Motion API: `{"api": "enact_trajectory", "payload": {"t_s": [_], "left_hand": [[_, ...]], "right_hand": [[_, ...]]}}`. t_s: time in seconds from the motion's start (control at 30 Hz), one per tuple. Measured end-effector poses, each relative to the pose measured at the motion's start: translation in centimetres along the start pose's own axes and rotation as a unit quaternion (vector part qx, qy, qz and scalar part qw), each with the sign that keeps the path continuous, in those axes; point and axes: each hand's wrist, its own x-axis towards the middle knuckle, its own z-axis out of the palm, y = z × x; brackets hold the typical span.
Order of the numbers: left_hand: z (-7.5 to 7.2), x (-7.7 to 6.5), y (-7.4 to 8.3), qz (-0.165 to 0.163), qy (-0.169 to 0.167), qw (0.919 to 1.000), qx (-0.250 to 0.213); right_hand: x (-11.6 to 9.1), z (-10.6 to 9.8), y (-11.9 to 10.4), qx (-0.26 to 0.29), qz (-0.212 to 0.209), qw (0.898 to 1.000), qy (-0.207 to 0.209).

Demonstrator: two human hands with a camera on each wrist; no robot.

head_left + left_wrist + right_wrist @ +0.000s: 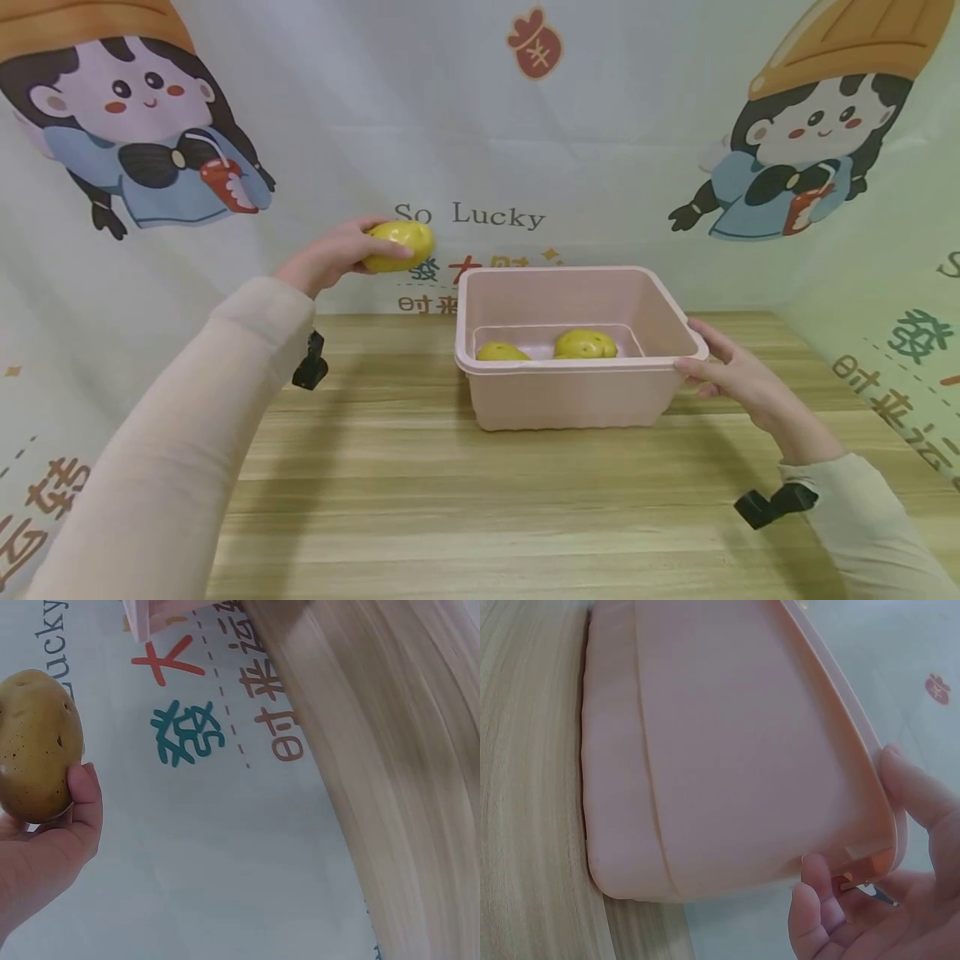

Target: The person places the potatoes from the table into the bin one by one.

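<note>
My left hand (347, 250) grips a yellow potato (405, 244), raised above the table to the left of a pink plastic bin (570, 400). In the left wrist view the same potato (37, 742) shows dark specks, with the thumb along its side. At the bin's right front corner, my right hand (738, 375) holds the rim, its thumb over the edge and fingers beneath, as the right wrist view also shows on the bin wall (735, 750). Inside the bin lie two more potatoes, one at the left (501, 352) and one near the middle (585, 343), partly hidden by the front rim.
A wood-grain table (480, 508) carries the bin towards its back edge. Behind it hangs a pale printed cloth (420, 108) with cartoon figures and lettering, which also runs along both sides. A black wrist mount (776, 504) sits on the right cuff.
</note>
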Motion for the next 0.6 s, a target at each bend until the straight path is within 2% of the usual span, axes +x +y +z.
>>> {"api": "enact_trajectory", "payload": {"t_s": [0.3,0.6], "left_hand": [[1.2,0.7,2.7,0.011,-0.022,0.9997,-0.005],[2.6,1.8,4.3,0.027,-0.035,0.9989,-0.015]], "right_hand": [[0.2,0.0,0.1,0.004,0.006,1.000,0.003],[0.3,0.0,0.2,0.008,0.005,1.000,0.001]]}}
